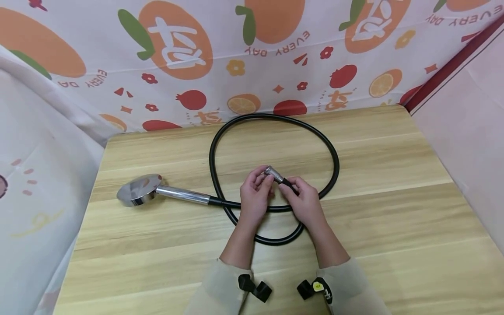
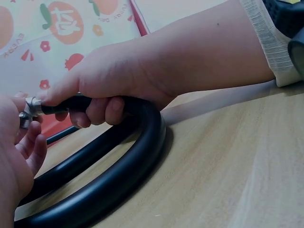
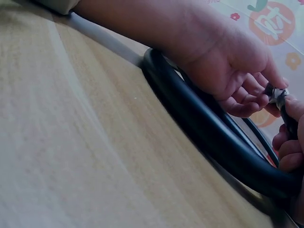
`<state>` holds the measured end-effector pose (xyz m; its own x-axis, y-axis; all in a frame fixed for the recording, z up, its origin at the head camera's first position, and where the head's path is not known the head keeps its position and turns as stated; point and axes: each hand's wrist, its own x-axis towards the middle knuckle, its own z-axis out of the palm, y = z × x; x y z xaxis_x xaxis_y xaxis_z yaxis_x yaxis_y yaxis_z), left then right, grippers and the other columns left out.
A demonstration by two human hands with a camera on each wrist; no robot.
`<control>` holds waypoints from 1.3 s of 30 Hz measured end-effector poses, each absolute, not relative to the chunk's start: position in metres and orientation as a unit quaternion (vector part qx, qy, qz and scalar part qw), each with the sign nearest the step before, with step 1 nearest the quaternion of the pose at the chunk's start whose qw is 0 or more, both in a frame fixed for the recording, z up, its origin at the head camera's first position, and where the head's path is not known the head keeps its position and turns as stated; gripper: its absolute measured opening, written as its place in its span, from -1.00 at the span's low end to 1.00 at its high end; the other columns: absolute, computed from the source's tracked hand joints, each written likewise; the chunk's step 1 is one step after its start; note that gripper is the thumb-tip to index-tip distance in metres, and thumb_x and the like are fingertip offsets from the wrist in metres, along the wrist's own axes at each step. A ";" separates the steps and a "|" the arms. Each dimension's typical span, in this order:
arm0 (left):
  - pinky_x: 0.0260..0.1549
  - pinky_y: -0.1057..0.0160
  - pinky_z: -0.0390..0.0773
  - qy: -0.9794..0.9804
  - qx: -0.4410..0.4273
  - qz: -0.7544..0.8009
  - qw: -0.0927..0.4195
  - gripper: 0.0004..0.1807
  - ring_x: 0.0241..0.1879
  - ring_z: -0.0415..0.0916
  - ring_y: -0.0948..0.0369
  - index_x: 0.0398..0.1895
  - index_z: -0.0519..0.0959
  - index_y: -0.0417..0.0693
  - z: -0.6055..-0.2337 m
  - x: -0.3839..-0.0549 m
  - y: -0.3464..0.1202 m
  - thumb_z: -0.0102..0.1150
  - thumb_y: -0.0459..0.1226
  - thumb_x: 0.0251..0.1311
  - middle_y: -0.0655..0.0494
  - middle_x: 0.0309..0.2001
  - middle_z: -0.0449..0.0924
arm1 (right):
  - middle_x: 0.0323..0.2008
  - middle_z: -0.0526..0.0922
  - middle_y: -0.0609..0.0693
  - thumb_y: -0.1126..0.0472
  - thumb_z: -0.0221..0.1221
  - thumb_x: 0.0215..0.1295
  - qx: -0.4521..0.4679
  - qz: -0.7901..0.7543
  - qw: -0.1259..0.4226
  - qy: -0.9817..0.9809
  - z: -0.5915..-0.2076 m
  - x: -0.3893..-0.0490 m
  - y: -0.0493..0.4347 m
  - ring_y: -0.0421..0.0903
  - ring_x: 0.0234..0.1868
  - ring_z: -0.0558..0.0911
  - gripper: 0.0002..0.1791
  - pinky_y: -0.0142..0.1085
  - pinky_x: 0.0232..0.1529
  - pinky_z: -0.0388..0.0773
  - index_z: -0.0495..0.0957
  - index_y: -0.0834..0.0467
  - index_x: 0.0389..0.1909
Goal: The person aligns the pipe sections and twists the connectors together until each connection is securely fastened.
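Note:
A black shower hose [image 1: 336, 162] lies looped on the wooden table [image 1: 393, 245]. Its free end carries a bent silver metal connector [image 1: 274, 173], raised between the two hands. My left hand [image 1: 253, 194] pinches this connector between thumb and fingers. Just behind the connector, my right hand [image 1: 305, 201] grips the hose end, fingers curled round it in the left wrist view. A chrome shower head [image 1: 139, 190] with a silver handle [image 1: 183, 194] rests on the table to the left, joined to the hose's other end.
A fruit-printed cloth [image 1: 256, 57] hangs along the table's back edge. White cloth [image 1: 39, 175] hangs at the left, and a pale panel [image 1: 472, 131] stands at the right. Each sleeve has a black wrist camera [image 1: 261, 291] on it.

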<state>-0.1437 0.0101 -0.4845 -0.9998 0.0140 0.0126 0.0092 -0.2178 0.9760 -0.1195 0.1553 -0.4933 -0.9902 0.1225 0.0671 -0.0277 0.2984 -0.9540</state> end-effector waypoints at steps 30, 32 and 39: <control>-0.42 0.34 0.59 0.640 0.019 0.768 0.012 -0.63 -0.43 0.52 0.06 0.17 0.51 -0.17 -0.484 -0.145 0.012 0.21 -0.30 0.32 -0.06 -0.12 0.68 | -0.65 0.50 0.24 0.14 0.00 0.53 -0.065 0.633 0.049 -0.770 -0.459 -0.110 0.150 -0.23 -0.70 0.40 -0.68 -0.43 -0.62 0.34 0.53 0.28 -0.36; -0.41 0.33 0.60 0.642 0.018 0.767 0.015 -0.63 -0.41 0.52 0.05 0.17 0.51 -0.15 -0.485 -0.145 0.012 0.20 -0.30 0.33 -0.06 -0.10 0.68 | -0.64 0.50 0.23 0.12 0.06 0.49 -0.062 0.639 0.044 -0.765 -0.467 -0.113 0.151 -0.21 -0.68 0.41 -0.73 -0.42 -0.62 0.33 0.56 0.26 -0.28; -0.40 0.32 0.60 0.639 0.009 0.769 0.025 -0.64 -0.37 0.52 0.04 0.17 0.52 -0.08 -0.484 -0.145 0.011 0.20 -0.29 0.33 -0.08 -0.06 0.67 | -0.41 0.73 0.07 -0.05 0.30 0.28 -0.057 0.631 0.041 -0.773 -0.491 -0.120 0.155 -0.17 -0.48 0.51 -0.65 -0.42 -0.47 0.36 0.60 0.13 -0.11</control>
